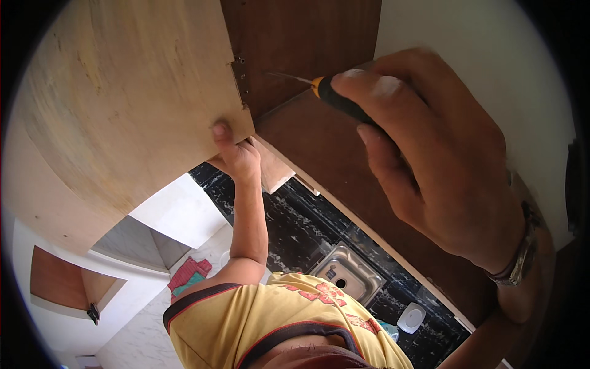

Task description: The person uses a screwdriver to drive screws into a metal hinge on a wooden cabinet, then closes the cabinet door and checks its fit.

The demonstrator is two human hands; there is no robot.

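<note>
Left arm reaching up, left hand (pixel 241 158) clamped on lower corner of cabinet door (pixel 123 104), thumb on its face, other fingers mostly hidden behind. Right arm raised, right hand (pixel 436 147) curled tight round screwdriver (pixel 347 104) in front of the open cabinet (pixel 344 160), blade pointing left toward door edge, tip short of it from here. Black counter (pixel 286 237) below.

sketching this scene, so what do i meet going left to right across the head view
White-framed brown recess → red cloth → left hand → screwdriver → right hand holding it → metal wristband.
</note>
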